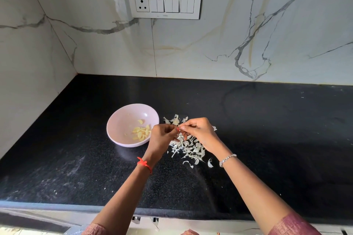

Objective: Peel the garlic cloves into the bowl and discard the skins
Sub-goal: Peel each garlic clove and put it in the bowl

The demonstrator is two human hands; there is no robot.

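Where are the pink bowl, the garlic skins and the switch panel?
pink bowl (pixel 124 122), head view, bare inner wall.
garlic skins (pixel 191 149), head view, middle of the heap.
switch panel (pixel 172 5), head view, middle rocker switch.

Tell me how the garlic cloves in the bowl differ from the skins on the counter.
The cloves are pale yellow and plump; the skins are white, thin and curled. The cloves sit gathered inside the pale bowl; the skins lie scattered on the black counter beside it. The cloves form a small cluster; the skins cover a wider patch. Both are small loose pieces.
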